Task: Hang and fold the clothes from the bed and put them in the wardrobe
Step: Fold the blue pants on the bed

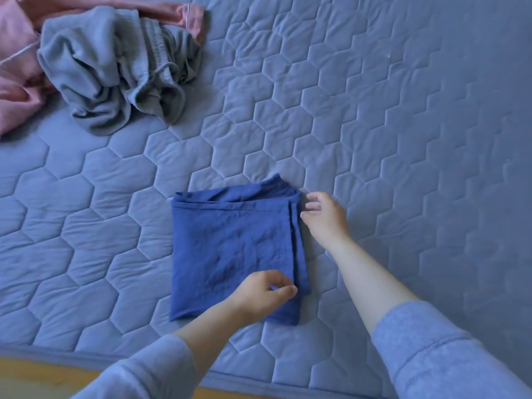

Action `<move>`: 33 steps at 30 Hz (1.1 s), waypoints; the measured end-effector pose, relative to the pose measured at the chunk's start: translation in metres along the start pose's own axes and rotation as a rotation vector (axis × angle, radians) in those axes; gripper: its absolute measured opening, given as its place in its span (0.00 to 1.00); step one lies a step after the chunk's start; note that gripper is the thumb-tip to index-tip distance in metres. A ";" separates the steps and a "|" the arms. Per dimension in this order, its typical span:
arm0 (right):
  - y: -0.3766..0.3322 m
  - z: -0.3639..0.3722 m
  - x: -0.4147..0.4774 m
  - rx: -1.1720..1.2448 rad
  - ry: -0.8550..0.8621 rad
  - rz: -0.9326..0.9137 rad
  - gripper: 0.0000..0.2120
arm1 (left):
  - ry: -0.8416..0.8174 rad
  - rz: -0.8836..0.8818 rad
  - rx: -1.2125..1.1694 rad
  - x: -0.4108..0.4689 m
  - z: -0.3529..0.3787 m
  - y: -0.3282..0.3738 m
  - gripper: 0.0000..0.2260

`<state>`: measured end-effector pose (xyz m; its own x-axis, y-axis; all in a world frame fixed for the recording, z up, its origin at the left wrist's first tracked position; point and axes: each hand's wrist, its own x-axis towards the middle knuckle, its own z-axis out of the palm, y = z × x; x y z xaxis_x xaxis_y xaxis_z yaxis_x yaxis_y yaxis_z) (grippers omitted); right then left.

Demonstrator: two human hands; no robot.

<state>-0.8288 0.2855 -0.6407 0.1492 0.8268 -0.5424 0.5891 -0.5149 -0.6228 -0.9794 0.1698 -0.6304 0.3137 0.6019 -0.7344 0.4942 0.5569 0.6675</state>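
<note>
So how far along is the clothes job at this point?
Done: the blue cloth lies folded square on the bed. In hand: the left hand pinches its near right edge, the right hand is at its far right corner. Left: the grey garment and pink garment lie crumpled, not yet folded.
</note>
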 end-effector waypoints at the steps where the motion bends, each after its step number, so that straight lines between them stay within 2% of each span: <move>1: 0.005 0.001 0.000 -0.011 0.004 0.010 0.18 | 0.018 -0.003 0.005 0.001 -0.001 -0.001 0.04; 5: 0.022 0.001 -0.002 -0.076 0.022 0.099 0.15 | 0.274 -0.037 0.035 0.001 -0.017 -0.011 0.05; 9: 0.041 0.013 -0.026 -0.198 -0.152 0.214 0.10 | 0.456 -0.082 0.068 -0.001 -0.051 -0.030 0.04; 14: 0.053 0.036 -0.067 -0.211 -0.178 0.217 0.18 | 0.487 -0.125 0.135 -0.007 -0.077 -0.052 0.07; 17: 0.060 0.043 -0.080 -0.207 -0.208 0.275 0.17 | 0.539 -0.135 0.167 -0.010 -0.089 -0.062 0.06; 20: 0.067 0.046 -0.086 -0.030 -0.188 0.422 0.10 | 0.598 -0.173 0.212 -0.015 -0.099 -0.073 0.05; 23: 0.072 0.050 -0.089 0.164 -0.135 0.542 0.10 | 0.657 -0.262 0.274 -0.017 -0.106 -0.083 0.14; 26: 0.076 0.053 -0.088 -0.041 -0.133 0.484 0.12 | 0.670 -0.366 0.185 -0.013 -0.111 -0.090 0.22; 29: 0.073 0.056 -0.084 -0.220 -0.076 0.382 0.17 | 0.575 -0.446 0.027 -0.009 -0.112 -0.092 0.26; 33: 0.067 0.057 -0.071 -0.029 -0.073 0.334 0.25 | 0.554 -0.442 -0.039 -0.003 -0.112 -0.094 0.19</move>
<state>-0.8452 0.1794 -0.6761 0.2808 0.5948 -0.7533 0.5402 -0.7466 -0.3882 -1.1181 0.1796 -0.6774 -0.3735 0.5115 -0.7738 0.4473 0.8301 0.3328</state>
